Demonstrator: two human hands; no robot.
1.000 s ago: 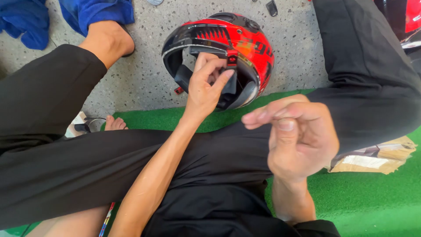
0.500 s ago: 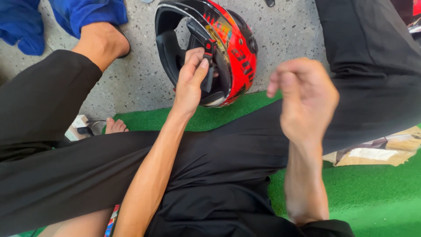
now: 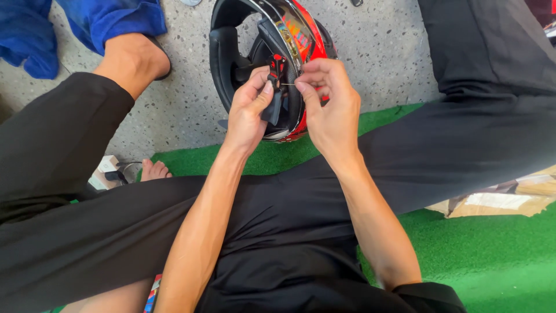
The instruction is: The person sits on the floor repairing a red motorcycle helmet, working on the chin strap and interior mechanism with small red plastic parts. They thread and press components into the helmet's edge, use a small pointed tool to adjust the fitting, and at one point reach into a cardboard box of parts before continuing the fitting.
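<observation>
A red and black motorcycle helmet (image 3: 292, 35) stands on its side on the speckled floor, its padded opening facing left. My left hand (image 3: 248, 110) grips a black strap piece (image 3: 272, 107) at the helmet's lower rim, close to a small red and black clip (image 3: 277, 65). My right hand (image 3: 329, 101) is at the rim beside it, thumb and forefinger pinched on something thin next to the clip. What that thin thing is cannot be made out. Both hands touch the helmet.
My black-trousered legs (image 3: 452, 122) spread to both sides over a green turf mat (image 3: 492, 255). Another person's bare foot (image 3: 130, 61) and blue trouser leg (image 3: 110, 17) are at upper left. Torn cardboard (image 3: 498, 203) lies at right. Small gadgets (image 3: 107, 174) sit at left.
The helmet has turned further onto its side. My right hand came in from the air at right and now pinches at the rim beside my left hand.
</observation>
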